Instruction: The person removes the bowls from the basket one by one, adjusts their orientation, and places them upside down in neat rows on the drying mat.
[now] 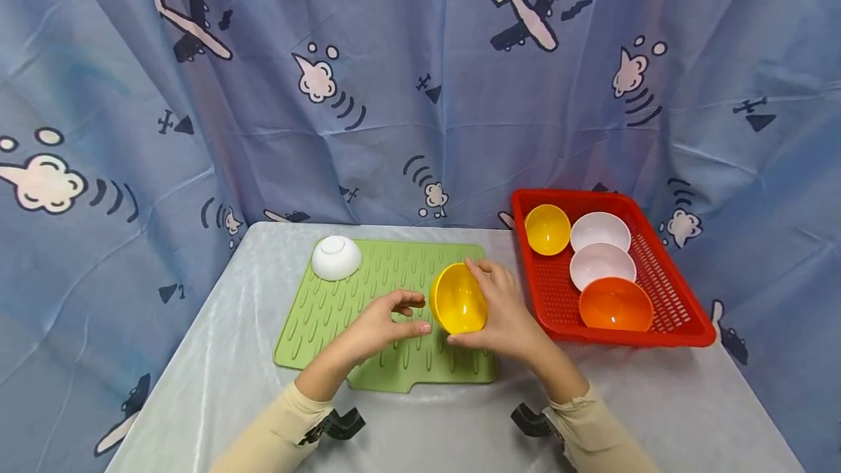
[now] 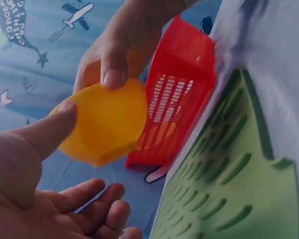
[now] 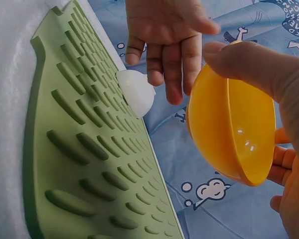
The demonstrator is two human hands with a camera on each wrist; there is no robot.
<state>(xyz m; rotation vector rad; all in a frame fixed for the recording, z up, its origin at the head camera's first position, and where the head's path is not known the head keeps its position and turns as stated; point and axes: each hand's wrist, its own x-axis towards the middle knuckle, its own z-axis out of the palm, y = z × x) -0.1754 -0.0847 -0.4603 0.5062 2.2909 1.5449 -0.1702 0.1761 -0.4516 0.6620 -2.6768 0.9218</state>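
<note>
My right hand [image 1: 502,312] grips a yellow bowl [image 1: 453,299] by its rim, thumb on one side and fingers on the other, holding it tilted above the green drying mat [image 1: 394,378]. In the right wrist view the bowl's glossy inside [image 3: 254,134] faces the palm. Just left of the bowl is my left hand [image 1: 388,323], its thumb and fingers spread apart with nothing gripped. From the left wrist, that thumb overlaps the bowl's edge while the other fingers lie below the bowl's base. A white bowl [image 1: 336,259] sits upside down at the mat's far left corner.
To the right, a red basket [image 1: 683,305] holds another yellow bowl [image 1: 547,230], two pale bowls including a pinkish one [image 1: 602,266], and an orange bowl [image 1: 616,305]. A blue patterned curtain [image 1: 381,130] hangs behind the white-covered table [image 1: 453,436].
</note>
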